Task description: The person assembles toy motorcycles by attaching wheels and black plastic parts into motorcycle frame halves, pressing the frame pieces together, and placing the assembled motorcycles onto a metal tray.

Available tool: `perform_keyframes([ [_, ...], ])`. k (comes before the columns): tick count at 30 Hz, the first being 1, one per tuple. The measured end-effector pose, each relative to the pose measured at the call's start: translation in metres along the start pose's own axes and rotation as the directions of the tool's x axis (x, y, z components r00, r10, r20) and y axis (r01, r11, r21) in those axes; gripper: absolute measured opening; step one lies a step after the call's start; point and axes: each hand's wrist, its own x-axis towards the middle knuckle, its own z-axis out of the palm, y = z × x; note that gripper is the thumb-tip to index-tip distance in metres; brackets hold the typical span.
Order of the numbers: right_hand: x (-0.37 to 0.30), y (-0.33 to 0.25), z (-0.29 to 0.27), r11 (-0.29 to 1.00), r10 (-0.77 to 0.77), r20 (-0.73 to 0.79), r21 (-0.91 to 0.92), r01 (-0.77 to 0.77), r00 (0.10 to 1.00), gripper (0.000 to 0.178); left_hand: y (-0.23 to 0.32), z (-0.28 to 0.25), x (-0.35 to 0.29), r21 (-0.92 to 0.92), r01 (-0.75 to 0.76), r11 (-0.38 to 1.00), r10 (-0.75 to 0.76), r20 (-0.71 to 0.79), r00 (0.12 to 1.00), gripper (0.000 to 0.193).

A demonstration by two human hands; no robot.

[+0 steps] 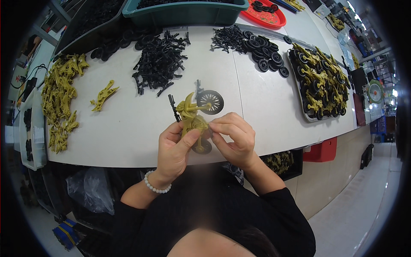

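Observation:
A yellow toy motorcycle [187,112] with black handlebars is held just above the near edge of the white table. My left hand [173,147] is closed around its body, thumb on top. One spoked black wheel [211,102] sits in its fork, pointing away from me; a second wheel [201,147] shows at the near end, partly covered. My right hand [235,137] is closed in a pinch against the body's right side. Whatever lies between those fingertips is hidden. Just beyond the front wheel lies a small dark part [198,87].
Yellow body parts [60,98] are heaped at left, with one loose yellow body [104,95] beside them. Black handlebar-like parts [160,62] and black wheels [262,49] lie farther back. A tray [305,115] of assembled motorcycles stands right; a green bin [184,16] is behind.

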Motion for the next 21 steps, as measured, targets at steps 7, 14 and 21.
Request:
perform_keyframes([
  [7,0.0037,-0.0071,-0.0002,0.966,0.209,0.067,0.141,-0.216,0.976,0.026,-0.0034,-0.0059,0.0009,0.063,-0.075,0.995,0.074,0.006,0.997,0.024],
  [14,0.0007,-0.0049,-0.0005,0.949,0.255,0.062,0.174,-0.262,0.965,0.028,-0.0034,-0.0016,0.0002,0.108,-0.12,0.987,0.118,0.023,0.993,0.026],
  [21,0.002,-0.0049,-0.0026,0.986,0.154,0.05,0.06,-0.157,0.987,0.027,0.0014,0.0006,-0.0023,0.165,-0.112,0.98,0.109,0.024,0.994,0.023],
])
